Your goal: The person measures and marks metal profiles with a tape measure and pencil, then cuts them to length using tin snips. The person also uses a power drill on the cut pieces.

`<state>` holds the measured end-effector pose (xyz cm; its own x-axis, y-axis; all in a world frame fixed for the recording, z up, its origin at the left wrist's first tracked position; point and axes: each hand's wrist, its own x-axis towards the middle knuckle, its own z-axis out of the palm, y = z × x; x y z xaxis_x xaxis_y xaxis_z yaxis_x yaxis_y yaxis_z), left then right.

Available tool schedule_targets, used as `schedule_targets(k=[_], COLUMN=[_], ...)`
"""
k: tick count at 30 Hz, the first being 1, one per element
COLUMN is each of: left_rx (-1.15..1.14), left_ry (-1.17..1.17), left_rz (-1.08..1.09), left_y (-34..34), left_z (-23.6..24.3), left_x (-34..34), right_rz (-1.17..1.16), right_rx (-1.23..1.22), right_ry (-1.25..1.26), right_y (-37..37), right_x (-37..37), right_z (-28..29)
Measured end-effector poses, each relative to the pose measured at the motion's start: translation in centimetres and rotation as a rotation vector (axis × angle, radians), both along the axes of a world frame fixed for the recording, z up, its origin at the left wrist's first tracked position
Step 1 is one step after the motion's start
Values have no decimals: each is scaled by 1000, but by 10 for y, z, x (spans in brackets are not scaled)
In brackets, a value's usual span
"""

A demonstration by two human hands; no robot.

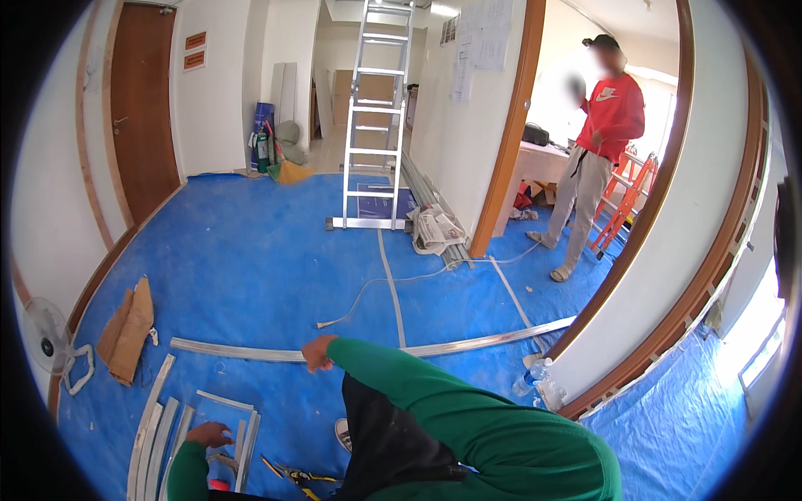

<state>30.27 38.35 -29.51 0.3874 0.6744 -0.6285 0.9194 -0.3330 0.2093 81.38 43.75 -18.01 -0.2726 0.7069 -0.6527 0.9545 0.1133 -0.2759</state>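
My right hand [317,354] reaches forward with loosely bent fingers. In the picture it overlaps a long silver metal channel [238,349] lying across the blue floor sheet; I cannot tell if it touches. My left hand [209,434] hangs low at the left, its fingers partly spread and nothing seen in them. Below and beside it lie several shorter metal channels [159,447] and a thin metal frame piece [225,401]. Yellow-and-black snips [307,478] rest on the sheet near my legs, next to a pencil-like orange stick [271,466]. A red object [219,484] shows by my left sleeve.
A silver ladder [373,154] stands ahead, near newspaper [437,231] on stacked channels. A white cable [359,294] crosses the blue sheet [251,250]. Brown cardboard [127,330] and a fan [46,338] are left; a plastic bottle [532,377] is right. A person in red [614,117] stands beyond the doorway.
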Motion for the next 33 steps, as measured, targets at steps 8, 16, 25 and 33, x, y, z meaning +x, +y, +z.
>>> schedule_targets(k=[8,16,25,33], left_rx=[10,12,25,-27], left_ry=[54,80,7,-93], left_rz=[70,170,174,338], left_y=[-20,-19,-19,-51], left_z=[13,14,19,43], left_x=[-22,-31,-30,-45], right_rz=[18,58,100,92], right_rx=[22,8,178,80], right_ry=[-83,-123,-142,-93], right_y=[7,12,1,8], right_x=[17,31,24,21], right_z=[-14,-26,-22,-23])
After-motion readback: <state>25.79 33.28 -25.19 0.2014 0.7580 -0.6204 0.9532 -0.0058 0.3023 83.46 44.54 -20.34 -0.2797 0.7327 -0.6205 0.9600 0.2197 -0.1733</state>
